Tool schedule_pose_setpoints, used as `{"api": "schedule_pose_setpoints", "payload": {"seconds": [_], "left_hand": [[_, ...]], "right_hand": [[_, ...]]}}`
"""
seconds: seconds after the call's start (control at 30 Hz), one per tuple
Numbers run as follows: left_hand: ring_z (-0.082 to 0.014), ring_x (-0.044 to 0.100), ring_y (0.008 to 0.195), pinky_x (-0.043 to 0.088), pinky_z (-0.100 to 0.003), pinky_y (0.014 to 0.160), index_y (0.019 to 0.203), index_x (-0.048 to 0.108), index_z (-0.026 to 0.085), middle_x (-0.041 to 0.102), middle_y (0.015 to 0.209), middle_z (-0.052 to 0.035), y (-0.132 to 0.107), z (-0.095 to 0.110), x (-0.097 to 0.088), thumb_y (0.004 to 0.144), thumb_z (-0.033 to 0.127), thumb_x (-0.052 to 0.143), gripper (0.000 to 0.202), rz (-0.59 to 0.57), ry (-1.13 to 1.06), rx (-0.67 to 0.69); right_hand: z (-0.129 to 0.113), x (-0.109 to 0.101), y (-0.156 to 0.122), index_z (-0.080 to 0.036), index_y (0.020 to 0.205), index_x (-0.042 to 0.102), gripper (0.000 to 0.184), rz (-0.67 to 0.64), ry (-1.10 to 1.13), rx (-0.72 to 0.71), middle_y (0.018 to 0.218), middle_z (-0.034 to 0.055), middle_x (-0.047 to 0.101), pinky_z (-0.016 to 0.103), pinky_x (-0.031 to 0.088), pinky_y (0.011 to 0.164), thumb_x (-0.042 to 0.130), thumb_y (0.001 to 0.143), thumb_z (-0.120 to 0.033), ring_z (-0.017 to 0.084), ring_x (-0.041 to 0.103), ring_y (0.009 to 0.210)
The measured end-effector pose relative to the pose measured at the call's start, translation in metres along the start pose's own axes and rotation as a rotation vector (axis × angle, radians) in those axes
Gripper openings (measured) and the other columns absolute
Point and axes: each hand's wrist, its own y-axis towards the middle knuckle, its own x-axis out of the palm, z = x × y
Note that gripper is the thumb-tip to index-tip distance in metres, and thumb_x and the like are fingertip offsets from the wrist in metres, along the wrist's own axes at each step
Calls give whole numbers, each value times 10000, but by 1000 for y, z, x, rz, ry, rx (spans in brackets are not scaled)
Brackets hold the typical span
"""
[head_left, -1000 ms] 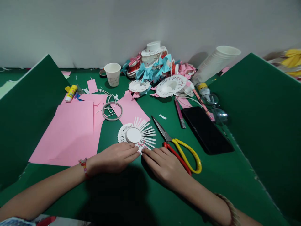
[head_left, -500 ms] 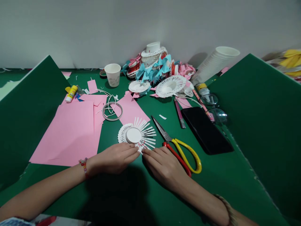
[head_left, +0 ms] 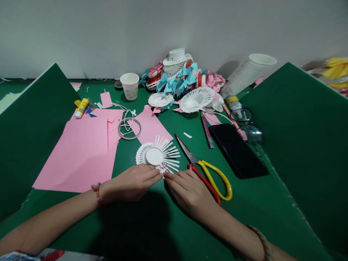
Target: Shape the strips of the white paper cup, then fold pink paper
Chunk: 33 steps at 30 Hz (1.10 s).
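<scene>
A white paper cup [head_left: 154, 156] cut into strips lies base up on the green table, its strips fanned out around the round base. Strips on its left side are folded into a scalloped edge; those on the right stick out straight. My left hand [head_left: 140, 181] is closed on the near edge of the cut cup. My right hand [head_left: 187, 188] pinches strips there too, its fingertips almost touching the left ones. The pinched strip ends are mostly hidden under the fingers. Scissors [head_left: 202, 166] with red and yellow handles lie beside my right hand.
Pink paper sheets [head_left: 78, 156] and a tape ring [head_left: 129, 128] lie at the left, near a glue stick [head_left: 81, 108]. A phone [head_left: 239, 150], glasses [head_left: 251, 133] and stacked cups [head_left: 248, 72] are at the right. Finished paper crafts [head_left: 176, 83] pile up behind. Green panels [head_left: 307, 145] stand on both sides.
My fingertips have shifted slightly at the near edge, the left ones a little toward the right. The cut cup and the other things stay in place.
</scene>
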Motion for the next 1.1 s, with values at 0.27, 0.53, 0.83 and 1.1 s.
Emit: {"api": "schedule_pose_setpoints", "payload": {"seconds": [0.27,0.53,0.83,1.1], "left_hand": [[-253,500,1157,463,-395,895,1256,390,40,553,1219,-194,1,1,2,781,32,375,475,-41,-13,-16],[-272,528,1124,482,-410,877,1206,446,16,576,1187,-198,-1,-1,5,795,43,354,422,5,17,20],[-253,529,1125,476,-390,884,1201,445,26,597,1148,-191,1,-1,6,787,40,354,425,0,21,27],[-251,535,1109,473,-360,887,1178,448,21,605,1135,-173,4,1,4,812,54,322,388,-10,80,33]], "right_hand": [[-2,-6,6,-135,829,625,141,-25,112,161,838,63,695,310,354,638,493,821,-87,161,539,696],[6,-4,20,-178,685,605,122,-137,410,522,670,9,643,308,375,655,565,741,-78,165,545,674],[12,0,27,-182,580,508,172,-138,516,605,634,12,623,279,420,594,532,668,-37,153,554,624],[12,5,27,-186,594,469,168,-123,546,656,635,11,578,271,410,586,508,670,-41,151,534,624]]}}
